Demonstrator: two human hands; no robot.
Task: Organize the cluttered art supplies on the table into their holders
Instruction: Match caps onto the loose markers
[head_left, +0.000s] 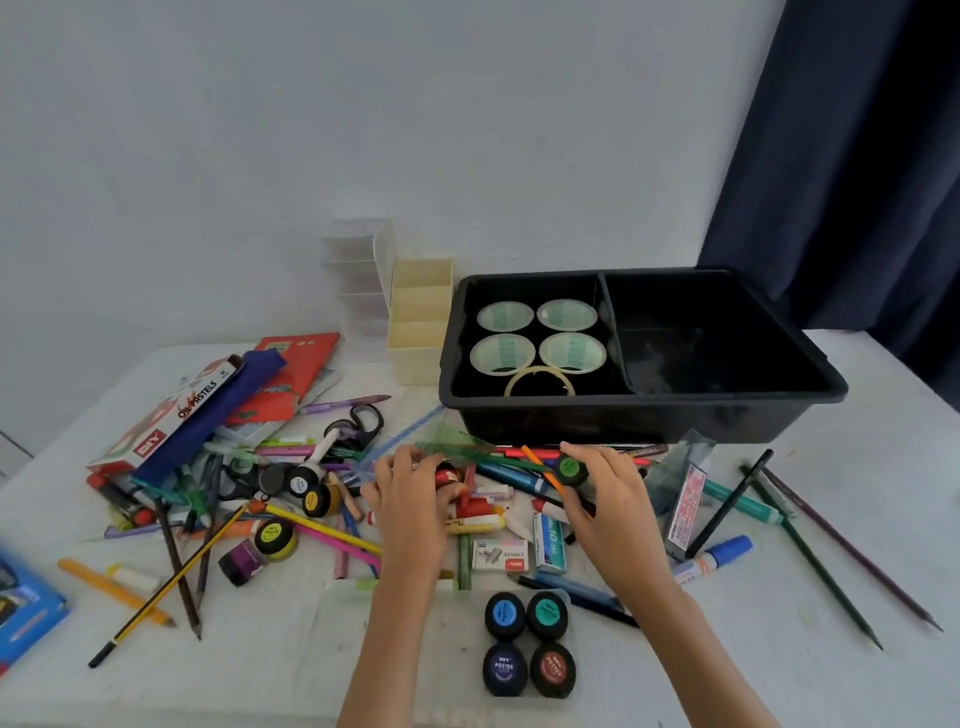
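Observation:
My right hand (605, 499) grips a small green-lidded poster paint jar (570, 468) just in front of the black tray (644, 410). Fingers of my left hand (408, 496) close on a red-lidded paint jar (445, 475) in the middle of the clutter. Four paint jars (530, 642) stand grouped near the table's front edge. The tray's left compartment holds several tape rolls (540, 338); its right compartment is empty. More jars (306, 493), pencils, pens, markers and crayons lie scattered across the white table (857, 519).
A cream divided holder (418, 325) and a clear plastic organizer (358, 286) stand at the back beside the tray. An oil pastels box (182, 415), scissors (358, 421), staples box (501, 555) and a blue box (26, 613) at far left surround the hands. Dark curtain at right.

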